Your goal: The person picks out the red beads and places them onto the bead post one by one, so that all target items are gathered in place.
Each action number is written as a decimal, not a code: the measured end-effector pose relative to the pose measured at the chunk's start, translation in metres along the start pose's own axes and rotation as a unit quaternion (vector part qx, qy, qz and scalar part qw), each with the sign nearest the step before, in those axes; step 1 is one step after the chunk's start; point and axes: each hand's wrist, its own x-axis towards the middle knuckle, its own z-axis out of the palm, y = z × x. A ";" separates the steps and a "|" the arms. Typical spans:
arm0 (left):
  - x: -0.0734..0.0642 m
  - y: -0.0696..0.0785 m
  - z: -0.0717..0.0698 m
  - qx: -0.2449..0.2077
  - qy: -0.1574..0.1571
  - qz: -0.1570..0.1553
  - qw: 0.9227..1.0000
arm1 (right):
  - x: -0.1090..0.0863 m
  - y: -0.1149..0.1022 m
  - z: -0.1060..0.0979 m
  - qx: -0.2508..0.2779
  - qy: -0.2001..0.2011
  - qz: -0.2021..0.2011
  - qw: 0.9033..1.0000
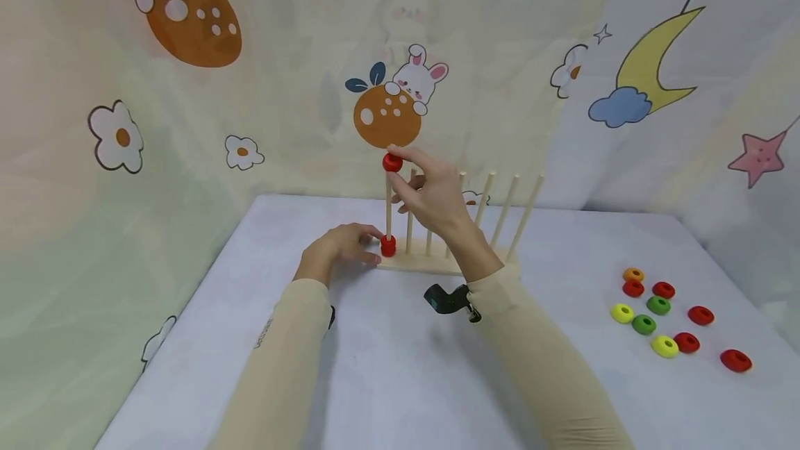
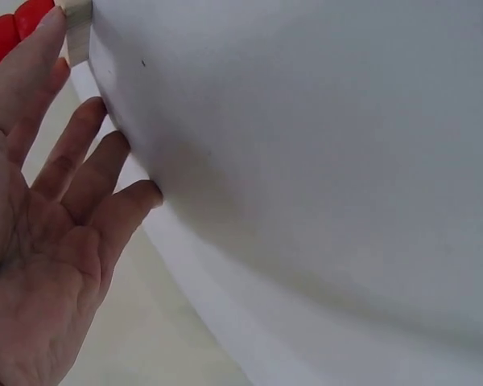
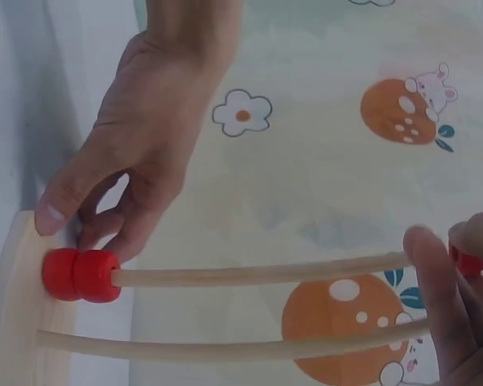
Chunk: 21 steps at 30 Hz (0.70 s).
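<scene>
A wooden stand [image 1: 425, 264] with several upright pegs is on the table. Two red beads [image 1: 388, 246] are stacked at the foot of its leftmost peg [image 3: 266, 276]. My right hand [image 1: 434, 193] pinches another red bead [image 1: 392, 162] between thumb and fingers at the top of that peg. Whether the peg has entered the bead's hole cannot be made out. My left hand [image 1: 344, 245] touches the left end of the base with thumb and fingertips, its fingers fairly straight; the left wrist view shows its palm [image 2: 48, 257] beside the stand's end.
To the right on the white table [image 1: 387, 380] lie several loose beads: red [image 1: 701, 315], green [image 1: 644, 325], yellow [image 1: 664, 346] and orange [image 1: 633, 274]. A printed cloth backdrop [image 1: 300, 75] hangs behind the table. A dark wrist device [image 1: 446, 299] sits below my right wrist.
</scene>
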 end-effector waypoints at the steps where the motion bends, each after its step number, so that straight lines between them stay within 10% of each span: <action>1: -0.001 0.000 0.000 -0.004 -0.001 -0.005 1.000 | 0.001 0.000 0.002 -0.012 0.000 0.004 1.000; 21: -0.003 -0.004 0.000 -0.022 -0.005 -0.015 1.000 | 0.005 -0.003 0.007 -0.037 -0.024 0.018 0.999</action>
